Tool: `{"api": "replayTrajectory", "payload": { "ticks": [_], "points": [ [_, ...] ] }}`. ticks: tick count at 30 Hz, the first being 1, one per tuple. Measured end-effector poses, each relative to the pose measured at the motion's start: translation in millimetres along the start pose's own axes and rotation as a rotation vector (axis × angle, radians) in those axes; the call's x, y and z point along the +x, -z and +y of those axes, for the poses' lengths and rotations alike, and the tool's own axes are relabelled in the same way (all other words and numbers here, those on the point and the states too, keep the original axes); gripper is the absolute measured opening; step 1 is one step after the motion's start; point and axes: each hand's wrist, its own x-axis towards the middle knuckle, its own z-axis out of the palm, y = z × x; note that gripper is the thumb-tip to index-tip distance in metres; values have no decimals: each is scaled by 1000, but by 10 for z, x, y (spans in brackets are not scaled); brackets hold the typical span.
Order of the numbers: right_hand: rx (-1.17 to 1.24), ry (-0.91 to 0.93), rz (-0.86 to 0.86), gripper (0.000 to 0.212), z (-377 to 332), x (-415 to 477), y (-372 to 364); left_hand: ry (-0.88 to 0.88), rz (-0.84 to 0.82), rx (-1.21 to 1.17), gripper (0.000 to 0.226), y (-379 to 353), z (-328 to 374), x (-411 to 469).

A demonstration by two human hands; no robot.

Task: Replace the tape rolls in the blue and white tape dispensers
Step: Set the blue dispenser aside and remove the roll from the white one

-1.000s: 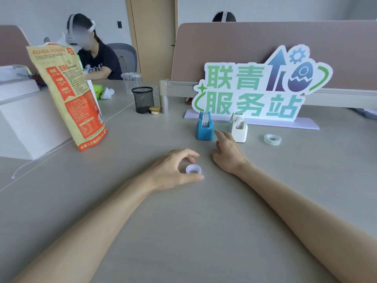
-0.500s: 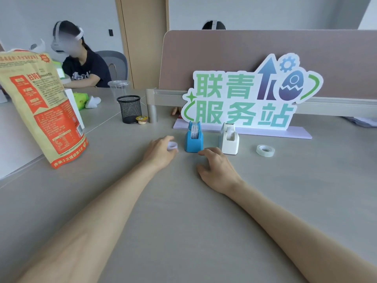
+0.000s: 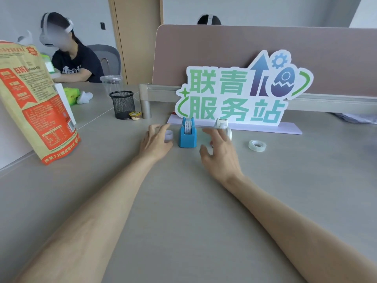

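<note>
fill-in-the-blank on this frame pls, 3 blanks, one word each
1. The dispenser standing between the two hands is ____.
2. The loose tape roll lies to the ____ of the white dispenser.
3. The small ring is at the fingers of the ____ hand.

Missing words: blue; right; left

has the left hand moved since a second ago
Yes. The left hand, with the small white tape ring, went forward across the grey table and is now just left of the blue tape dispenser.
</note>
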Motion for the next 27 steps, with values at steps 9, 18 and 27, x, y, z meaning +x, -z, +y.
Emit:
{"api": "replayTrajectory", "payload": {
  "ticks": [9,18,27],
  "points": [
    [-208,-323,-88,71,326,325,-106,-202,-55,110,30,55,175,-672],
    [-150,-322,-139,39,262,17,207,-248,-52,98,26,133,270,-943],
    [486,-184,-584,49,474,-528,1021,-233,-307,-314,68,193,480,-1217]
  ]
}}
